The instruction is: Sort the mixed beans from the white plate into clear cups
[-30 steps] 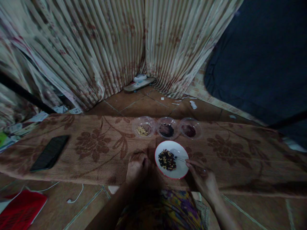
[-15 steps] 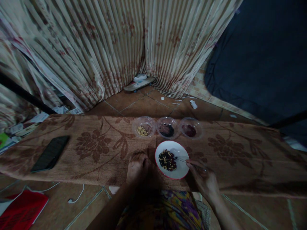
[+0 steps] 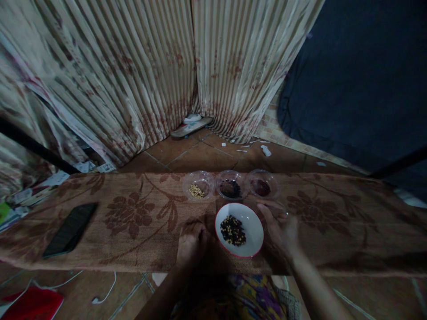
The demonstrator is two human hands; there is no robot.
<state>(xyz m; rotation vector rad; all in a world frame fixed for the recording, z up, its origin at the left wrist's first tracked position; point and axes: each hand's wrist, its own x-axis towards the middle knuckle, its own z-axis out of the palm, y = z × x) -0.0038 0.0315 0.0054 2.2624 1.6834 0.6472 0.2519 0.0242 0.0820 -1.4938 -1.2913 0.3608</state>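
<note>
My right hand [image 3: 280,231] is just right of a white bowl with a red rim [image 3: 254,229], its fingers closed on thin metal tweezers [image 3: 286,213]. The tweezer tips are blurred near the right-hand cup, so whether they hold a bean I cannot tell. Mixed black, yellow and dark red beans [image 3: 232,231] lie in the bowl's left half. Left of the bowl, my left hand [image 3: 191,242] rests on the cloth in a loose fist. Behind the bowl stand three clear plastic cups: yellow beans [image 3: 196,191] left, black beans [image 3: 231,189] middle, dark red beans [image 3: 260,187] right.
A brown flowered cloth [image 3: 147,240] covers the narrow table. A dark phone [image 3: 70,229] lies on its left part. Beyond are striped curtains [image 3: 133,66], a skateboard [image 3: 191,127] and small white scraps on the tiled floor.
My right hand with the tweezers has moved from over the bowl's right side up and away, towards the right cup. My left hand stays put. The view has tilted slightly.
</note>
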